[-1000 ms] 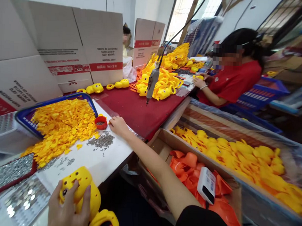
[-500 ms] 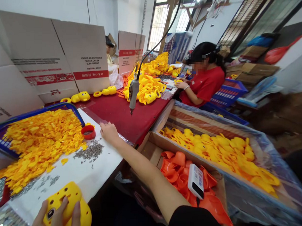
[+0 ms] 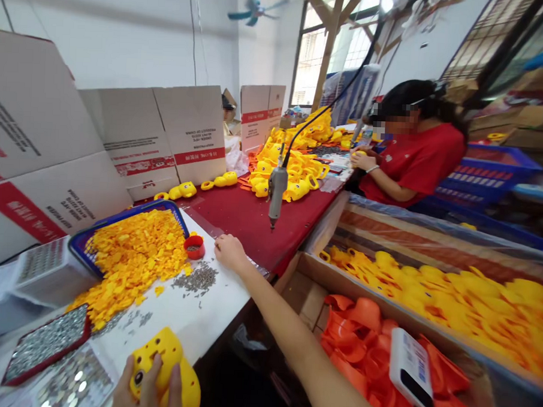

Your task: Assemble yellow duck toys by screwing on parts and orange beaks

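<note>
Toy (image 3: 170, 347) is gripped by the left hand (image 3: 141, 396); the right hand (image 3: 230, 252) curls at the white table's (image 3: 190, 323) far edge, hold unclear.

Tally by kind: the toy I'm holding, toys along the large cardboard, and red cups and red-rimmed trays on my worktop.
Yellow toy in left hand: 1
Yellow toys along the cardboard: 2
Red cup: 1
Red-rimmed tray: 1
Total: 5

Left hand (image 3: 150, 394) and yellow toy (image 3: 190, 383) partly off-frame
</note>
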A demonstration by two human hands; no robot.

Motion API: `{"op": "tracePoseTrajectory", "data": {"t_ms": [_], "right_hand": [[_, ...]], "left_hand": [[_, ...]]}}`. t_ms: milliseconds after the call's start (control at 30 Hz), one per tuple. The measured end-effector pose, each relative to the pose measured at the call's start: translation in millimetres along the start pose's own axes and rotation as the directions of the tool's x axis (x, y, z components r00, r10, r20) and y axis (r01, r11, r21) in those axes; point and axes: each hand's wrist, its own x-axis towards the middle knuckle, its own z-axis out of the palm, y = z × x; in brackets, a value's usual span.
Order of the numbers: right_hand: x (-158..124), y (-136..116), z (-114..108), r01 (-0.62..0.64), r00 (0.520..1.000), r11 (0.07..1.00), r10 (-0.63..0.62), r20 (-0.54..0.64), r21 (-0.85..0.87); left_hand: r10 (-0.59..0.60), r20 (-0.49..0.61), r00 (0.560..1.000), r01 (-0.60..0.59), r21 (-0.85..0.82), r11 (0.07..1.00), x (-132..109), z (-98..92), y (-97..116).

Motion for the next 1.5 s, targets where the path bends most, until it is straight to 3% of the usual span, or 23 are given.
{"op": "tracePoseTrajectory", "data": {"t_ms": [133, 233, 333, 433, 567, 667, 767, 933, 1067, 1200, 1300, 1367, 1433, 1500], "right_hand": [[4.4, 6.8, -9.0, 0.022, 0.999, 0.993, -0.024, 0.020, 0.115], [-7.9, -0.8, -23.7, 0.070, 0.998, 0.970, -0.069, -0.013, 0.231], [-48.3, -25.5, -32.7, 0.224, 0.973, 0.900, -0.227, -0.038, 0.373], [-103.1, -51.3, -25.9, 0.415, 0.880, 0.748, -0.474, -0.020, 0.518], [-146.0, -63.9, -9.8, 0.396, 0.889, 0.575, -0.436, -0.142, 0.715], [-149.8, -64.7, -4.4, 0.373, 0.903, 0.497, -0.387, -0.185, 0.784], [-147.6, -66.3, -5.7, 0.392, 0.889, 0.417, -0.402, -0.220, 0.820], [-148.1, -74.1, -16.7, 0.475, 0.840, 0.445, -0.487, -0.240, 0.759], [-146.2, -85.0, -18.0, 0.593, 0.772, 0.517, -0.584, -0.252, 0.618], [-141.3, -88.8, -8.2, 0.606, 0.758, 0.509, -0.601, -0.252, 0.611], [-145.4, -83.1, -7.8, 0.604, 0.721, 0.502, -0.674, -0.158, 0.619], [-154.0, -77.4, -12.6, 0.593, 0.688, 0.545, -0.726, -0.020, 0.593], [-163.0, -71.6, -17.5, 0.567, 0.671, 0.583, -0.737, 0.085, 0.583], [-165.6, -65.2, -19.5, 0.555, 0.646, 0.570, -0.754, 0.117, 0.606]], "left_hand": [[-0.058, 0.015, 0.998, 0.057, 0.060, 0.997, 17.9, -5.4, 17.4], [-0.307, -0.030, 0.951, 0.309, 0.069, 0.949, 32.6, -4.9, 35.4], [-0.482, -0.093, 0.871, 0.485, 0.012, 0.874, 42.8, 1.2, 52.2], [-0.525, -0.096, 0.846, 0.523, -0.043, 0.851, 47.2, 5.9, 61.0], [-0.554, -0.014, 0.832, 0.554, -0.031, 0.832, 48.7, 1.1, 62.3], [-0.576, 0.041, 0.816, 0.578, -0.054, 0.814, 50.7, -4.9, 62.3], [-0.580, 0.064, 0.812, 0.583, -0.044, 0.811, 54.0, -7.2, 64.5], [-0.592, 0.093, 0.800, 0.599, -0.066, 0.798, 59.2, -9.4, 67.4], [-0.636, 0.168, 0.753, 0.655, -0.108, 0.747, 60.8, -15.3, 65.8], [-0.665, 0.178, 0.726, 0.687, -0.131, 0.715, 58.6, -20.8, 62.9], [-0.689, 0.180, 0.702, 0.712, -0.146, 0.687, 54.3, -24.3, 57.9], [-0.678, 0.189, 0.710, 0.703, -0.149, 0.695, 52.1, -26.4, 53.3], [-0.627, 0.198, 0.754, 0.656, -0.168, 0.736, 52.4, -28.3, 49.9], [-0.561, 0.188, 0.806, 0.589, -0.165, 0.791, 55.3, -29.3, 49.7]]}}
